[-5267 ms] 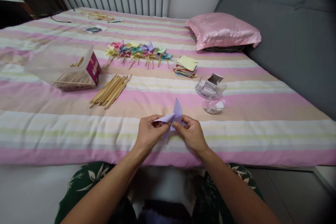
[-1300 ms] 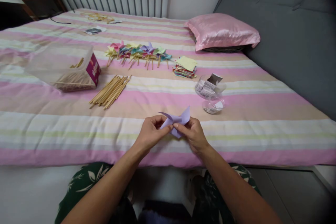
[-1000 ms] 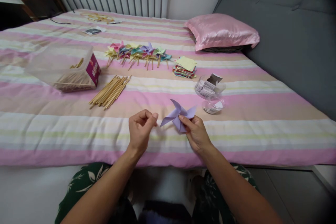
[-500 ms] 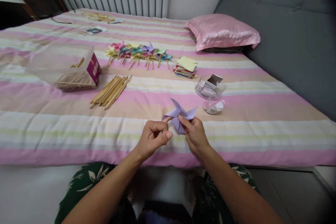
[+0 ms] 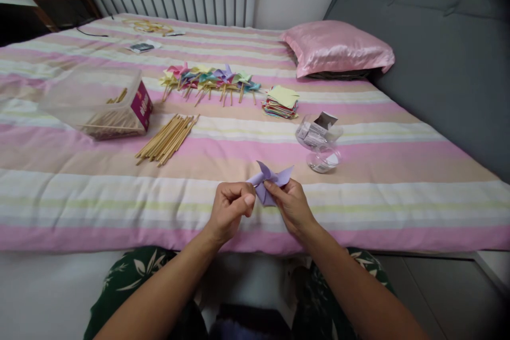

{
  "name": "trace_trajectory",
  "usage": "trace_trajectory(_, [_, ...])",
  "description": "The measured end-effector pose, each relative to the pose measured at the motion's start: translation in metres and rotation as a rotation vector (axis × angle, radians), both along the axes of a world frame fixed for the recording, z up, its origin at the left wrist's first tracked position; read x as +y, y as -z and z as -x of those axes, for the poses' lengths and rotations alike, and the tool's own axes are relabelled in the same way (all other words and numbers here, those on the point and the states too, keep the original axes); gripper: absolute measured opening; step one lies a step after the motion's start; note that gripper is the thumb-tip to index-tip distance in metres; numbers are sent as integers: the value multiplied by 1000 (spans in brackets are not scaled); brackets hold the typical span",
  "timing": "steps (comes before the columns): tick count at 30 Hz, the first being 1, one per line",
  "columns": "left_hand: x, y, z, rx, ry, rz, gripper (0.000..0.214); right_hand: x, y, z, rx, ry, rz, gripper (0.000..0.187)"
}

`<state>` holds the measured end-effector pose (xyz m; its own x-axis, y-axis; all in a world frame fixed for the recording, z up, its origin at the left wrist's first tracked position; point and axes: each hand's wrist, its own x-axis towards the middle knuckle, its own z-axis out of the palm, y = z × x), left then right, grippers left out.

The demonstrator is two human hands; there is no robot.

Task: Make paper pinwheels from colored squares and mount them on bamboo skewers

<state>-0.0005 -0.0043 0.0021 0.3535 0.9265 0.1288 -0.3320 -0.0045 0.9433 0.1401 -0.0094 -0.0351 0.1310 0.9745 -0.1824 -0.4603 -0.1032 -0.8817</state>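
A lilac paper pinwheel [image 5: 270,180] is held just above the near edge of the striped bed [image 5: 79,196]. My right hand [image 5: 292,206] pinches its centre between thumb and fingers. My left hand [image 5: 230,207] is curled closed right beside it, fingertips touching the pinwheel's left blade. Whether the left hand holds anything small is hidden.
A bundle of wooden sticks [image 5: 167,138] lies left of centre, beside a clear box of sticks [image 5: 95,101]. Finished coloured pinwheels [image 5: 209,81] lie in a row further back. A stack of paper squares [image 5: 281,101], a clear jar [image 5: 319,141] and a pink pillow [image 5: 337,45] sit to the right.
The lilac paper went from a half-folded shape to a full pinwheel. My left hand let go a second ago, then came back closed against the pinwheel's left side.
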Motion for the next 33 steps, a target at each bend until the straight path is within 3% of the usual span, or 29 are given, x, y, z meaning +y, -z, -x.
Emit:
trace_trajectory(13, [6,7,-2,-115,20,-37,37,0,1,2,4,10,-25,20])
trace_trajectory(23, [6,11,5,89,115,-197,38,1,2,1,-26,44,-28,19])
trace_trajectory(33, [4,0,5,186,126,-268,41,1,3,2,-11,47,-37,18])
